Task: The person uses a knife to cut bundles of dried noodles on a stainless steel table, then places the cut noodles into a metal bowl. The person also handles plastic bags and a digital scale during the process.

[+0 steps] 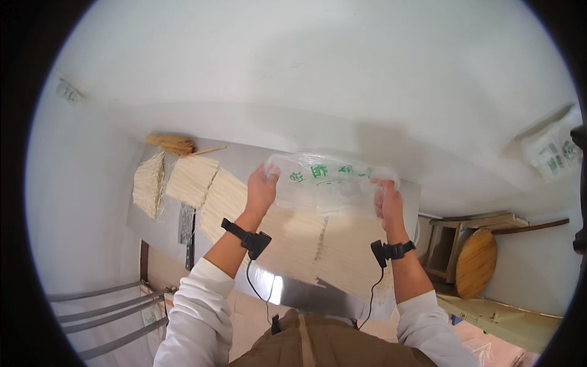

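Both hands hold a clear plastic bag [332, 183] with green writing, stretched sideways above a metal table [321, 293]. My left hand [264, 186] grips the bag's left corner and my right hand [389, 197] its right side. Beneath and behind the see-through bag lie wide sheets of pale dried noodles [293, 247], partly veiled by the plastic. Farther left on the table sit more noodle blocks [192, 179], with a separate noodle bundle [149, 186] at the far left end. A long-bladed knife [187, 225] rests beside the noodles, left of my left forearm.
Against the wall at the back left lies a straw brush [170, 144] near a thin wooden stick [210, 150]. On the right, a round wooden board [477, 264] leans by wooden furniture [442, 250]. Grey rails [114, 305] stand lower left. Plastic bags [552, 147] hang on the right wall.
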Motion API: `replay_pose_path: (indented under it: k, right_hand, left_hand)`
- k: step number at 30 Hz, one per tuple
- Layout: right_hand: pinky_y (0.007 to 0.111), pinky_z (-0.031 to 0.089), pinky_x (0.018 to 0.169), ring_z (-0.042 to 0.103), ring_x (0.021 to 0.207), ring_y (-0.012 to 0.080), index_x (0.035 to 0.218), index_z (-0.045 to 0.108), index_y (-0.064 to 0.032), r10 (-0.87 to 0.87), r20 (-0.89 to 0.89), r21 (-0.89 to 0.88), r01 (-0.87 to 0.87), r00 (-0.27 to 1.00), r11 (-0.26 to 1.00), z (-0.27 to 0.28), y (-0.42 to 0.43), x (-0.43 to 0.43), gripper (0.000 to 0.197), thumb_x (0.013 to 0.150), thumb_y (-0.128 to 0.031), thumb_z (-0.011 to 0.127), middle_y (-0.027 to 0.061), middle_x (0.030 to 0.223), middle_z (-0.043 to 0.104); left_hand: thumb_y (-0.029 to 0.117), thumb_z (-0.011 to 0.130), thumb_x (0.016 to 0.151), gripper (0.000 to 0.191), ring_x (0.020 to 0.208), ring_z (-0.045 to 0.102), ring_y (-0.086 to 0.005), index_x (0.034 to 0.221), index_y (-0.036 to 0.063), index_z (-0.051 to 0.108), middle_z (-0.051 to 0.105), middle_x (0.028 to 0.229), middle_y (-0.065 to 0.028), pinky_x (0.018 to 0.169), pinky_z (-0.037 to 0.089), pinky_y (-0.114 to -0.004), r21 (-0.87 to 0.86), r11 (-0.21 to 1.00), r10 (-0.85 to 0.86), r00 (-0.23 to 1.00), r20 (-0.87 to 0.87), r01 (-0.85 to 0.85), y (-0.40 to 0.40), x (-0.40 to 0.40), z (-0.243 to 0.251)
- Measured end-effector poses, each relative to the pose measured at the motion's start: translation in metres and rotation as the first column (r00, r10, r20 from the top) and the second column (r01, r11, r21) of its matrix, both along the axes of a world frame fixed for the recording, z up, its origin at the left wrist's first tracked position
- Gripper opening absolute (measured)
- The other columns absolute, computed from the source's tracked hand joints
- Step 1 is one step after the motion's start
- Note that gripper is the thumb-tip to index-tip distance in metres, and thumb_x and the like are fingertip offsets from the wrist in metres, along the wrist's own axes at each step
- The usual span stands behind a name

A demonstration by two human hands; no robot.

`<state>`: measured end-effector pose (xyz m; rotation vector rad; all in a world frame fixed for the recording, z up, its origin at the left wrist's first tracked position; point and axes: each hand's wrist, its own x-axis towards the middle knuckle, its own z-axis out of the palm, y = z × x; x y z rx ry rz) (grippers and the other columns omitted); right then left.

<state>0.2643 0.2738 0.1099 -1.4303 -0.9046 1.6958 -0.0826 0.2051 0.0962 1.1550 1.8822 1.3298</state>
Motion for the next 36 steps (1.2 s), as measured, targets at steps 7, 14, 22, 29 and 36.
replay_pose_path:
  k: [7,14,22,29,36]
  right_hand:
    - [0.026,0.03,0.04,0.039,0.047,0.0076,0.114,0.069,-0.0111,-0.046,0.161,-0.079,0.059,0.986,0.995,-0.059,0.039,-0.004,0.038,0.105,-0.044,0.054,-0.0051,0.062,0.043]
    - [0.028,0.044,0.051,0.055,0.062,0.0111,0.125,0.058,-0.0053,-0.028,0.178,-0.001,0.028,0.984,1.0,-0.068,0.055,-0.005,0.035,0.098,-0.024,0.069,0.0019,0.08,0.06]
    - [0.038,0.043,0.11,0.048,0.135,0.0257,0.159,0.032,-0.0011,-0.258,0.487,0.345,0.087,0.835,0.935,-0.071,-0.019,0.008,0.079,0.095,-0.018,0.075,0.0161,0.142,0.053]
    - [0.031,0.052,0.089,0.062,0.11,0.019,0.141,0.053,0.0,-0.368,0.386,0.424,0.192,0.846,0.885,-0.046,-0.127,-0.006,0.047,0.099,-0.013,0.068,0.0102,0.12,0.063]
    - [0.025,0.049,0.058,0.064,0.071,0.0111,0.117,0.064,-0.001,-0.109,0.328,0.218,0.037,0.938,0.975,-0.018,-0.278,-0.15,0.019,0.101,-0.011,0.061,0.0037,0.087,0.067]
  left_hand:
    - [0.022,0.065,0.1,0.025,0.073,0.05,-0.0108,0.104,-0.0029,0.068,0.061,0.078,-0.0018,0.066,0.044,-0.03,-0.329,0.942,0.046,0.996,-0.082,-0.071,0.057,0.008,-0.078]
    - [0.032,0.069,0.099,0.04,0.082,0.058,-0.0149,0.121,-0.0004,0.062,0.065,0.097,-0.006,0.072,0.048,-0.032,-0.334,0.942,0.114,0.955,0.273,-0.017,0.065,-0.007,-0.072]
    - [0.031,0.072,0.098,0.078,0.138,0.045,-0.0261,0.158,0.0044,0.03,0.041,0.155,-0.0184,0.108,0.043,-0.038,-0.296,0.952,0.036,0.936,0.35,0.074,0.015,-0.02,-0.024]
    - [0.022,0.064,0.101,0.061,0.116,0.065,-0.0234,0.154,0.006,0.036,0.056,0.141,-0.0165,0.095,0.052,-0.035,-0.278,0.918,-0.09,0.83,0.551,0.284,-0.124,-0.095,-0.02]
    - [0.021,0.063,0.101,0.042,0.102,0.07,-0.0194,0.138,0.0043,0.052,0.07,0.114,-0.0111,0.086,0.055,-0.033,-0.407,0.797,-0.053,0.723,0.689,0.447,-0.302,-0.226,-0.038]
